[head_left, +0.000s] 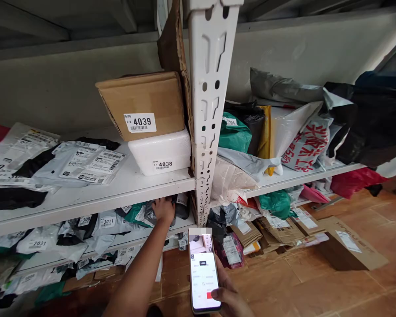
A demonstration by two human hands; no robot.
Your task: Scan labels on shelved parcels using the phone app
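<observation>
My left hand (164,209) reaches under the upper shelf, its fingers curled over a dark plastic mailing bag (149,212) among the parcels on the shelf below. The edge of the upper shelf hides part of that bag. Close to the hand stands another black parcel (182,207), and a green parcel (136,214) lies on the other side. In my right hand (229,293) is an upright smartphone (203,281). Its lit screen has a camera picture at the top and a form below, with my thumb over a red button.
A white perforated post (211,110) divides the shelving. A cardboard box (145,105) labelled 4039 rests on a white foam box (163,154) labelled 4038. Mailing bags crowd the right shelf (303,179). Another carton (353,242) lies on the tiled floor (317,290).
</observation>
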